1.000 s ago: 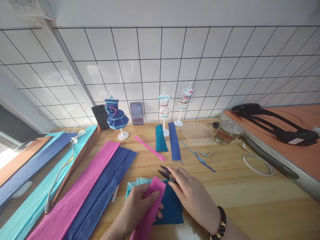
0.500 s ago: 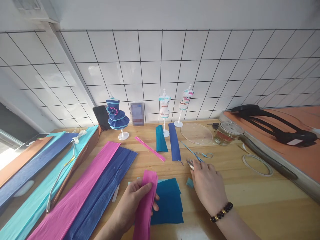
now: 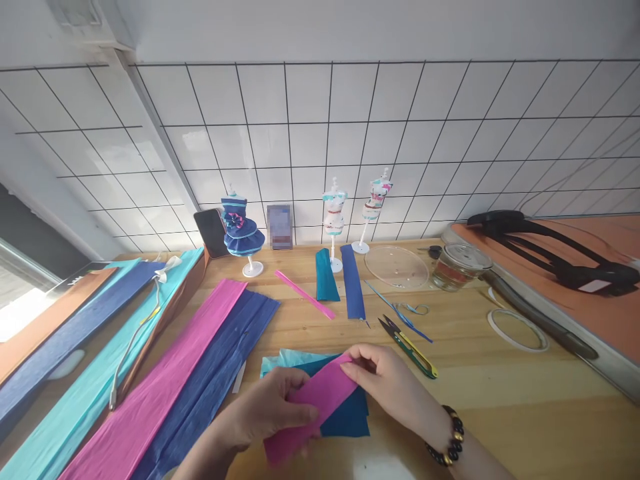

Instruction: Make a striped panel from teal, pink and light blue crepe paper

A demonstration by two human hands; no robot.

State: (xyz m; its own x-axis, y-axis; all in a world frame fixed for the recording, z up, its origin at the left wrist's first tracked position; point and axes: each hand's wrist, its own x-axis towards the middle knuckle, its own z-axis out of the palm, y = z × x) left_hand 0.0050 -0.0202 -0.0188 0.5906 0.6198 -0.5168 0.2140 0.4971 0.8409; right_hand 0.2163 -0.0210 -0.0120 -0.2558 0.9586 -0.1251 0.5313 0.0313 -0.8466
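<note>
Both my hands hold a folded strip of pink crepe paper (image 3: 315, 408) low over the wooden table (image 3: 500, 393). My left hand (image 3: 273, 410) grips its lower part with fingers closed. My right hand (image 3: 387, 387), wearing a dark bead bracelet, pinches its upper end. Under the strip lie teal crepe paper pieces (image 3: 347, 417) over a lighter turquoise sheet (image 3: 280, 361). Small thread snips (image 3: 407, 345) with a yellow-green handle lie on the table just right of my right hand.
Long pink (image 3: 165, 387) and blue (image 3: 210, 380) crepe sheets lie to the left, more on a box (image 3: 75, 333). By the tiled wall stand three mini mannequins, one in a blue dress (image 3: 240, 230), plus a phone (image 3: 213, 232). A glass jar (image 3: 455, 265), clear lid (image 3: 397, 267) and tape ring (image 3: 517, 328) sit right.
My right hand carried the snips right, set them on the table, and came back to pinch the pink strip's top end. The strip now lies slanted between both hands.
</note>
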